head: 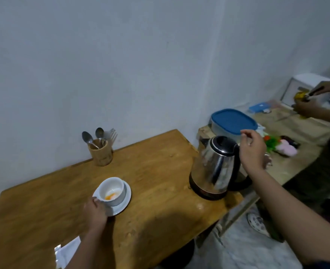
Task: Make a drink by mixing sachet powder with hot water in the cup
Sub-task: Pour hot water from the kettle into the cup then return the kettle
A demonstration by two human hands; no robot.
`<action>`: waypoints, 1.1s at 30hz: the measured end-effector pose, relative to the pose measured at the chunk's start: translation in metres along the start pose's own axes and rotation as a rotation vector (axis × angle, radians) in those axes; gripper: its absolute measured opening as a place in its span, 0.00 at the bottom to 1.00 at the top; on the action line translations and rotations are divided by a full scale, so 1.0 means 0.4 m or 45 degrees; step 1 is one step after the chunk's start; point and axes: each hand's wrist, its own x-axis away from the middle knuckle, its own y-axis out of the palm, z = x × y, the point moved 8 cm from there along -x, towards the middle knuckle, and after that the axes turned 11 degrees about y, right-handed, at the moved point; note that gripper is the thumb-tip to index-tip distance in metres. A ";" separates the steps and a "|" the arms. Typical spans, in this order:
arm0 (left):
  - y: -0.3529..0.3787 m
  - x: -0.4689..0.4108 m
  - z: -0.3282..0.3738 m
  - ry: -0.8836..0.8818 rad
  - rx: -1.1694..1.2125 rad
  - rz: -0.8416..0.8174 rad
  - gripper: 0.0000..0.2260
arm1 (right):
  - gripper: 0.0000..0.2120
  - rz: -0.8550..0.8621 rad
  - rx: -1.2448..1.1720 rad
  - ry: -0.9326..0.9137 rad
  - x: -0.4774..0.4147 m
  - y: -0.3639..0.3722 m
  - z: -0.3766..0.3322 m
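Observation:
A white cup (112, 190) with orange and white powder at its bottom stands on a white saucer (124, 203) on the wooden table (160, 171). My left hand (95, 211) grips the cup's near side, over the saucer's edge. A steel electric kettle (213, 166) with a black lid and handle stands on its base at the table's right edge. Beside the kettle's handle hovers my right hand (252, 150), fingers loosely curled, holding nothing. A white sachet (67, 253) lies at the table's near edge, partly hidden by my left forearm.
A wooden holder (100, 154) with two spoons and forks stands at the back by the wall. On a lower table to the right sit a blue-lidded container (233, 121) and small items. Another person's hands (306, 107) work at the far right.

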 end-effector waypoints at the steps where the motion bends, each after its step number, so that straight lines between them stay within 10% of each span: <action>1: 0.003 -0.001 -0.003 -0.033 0.025 0.028 0.16 | 0.09 0.053 0.001 0.073 -0.004 -0.017 0.039; 10: 0.023 -0.011 -0.024 -0.069 0.086 0.062 0.14 | 0.21 0.119 -0.296 0.753 0.066 -0.023 0.252; 33: -0.010 -0.020 -0.028 -0.029 0.031 0.010 0.13 | 0.20 0.356 -0.272 0.915 0.138 -0.033 0.207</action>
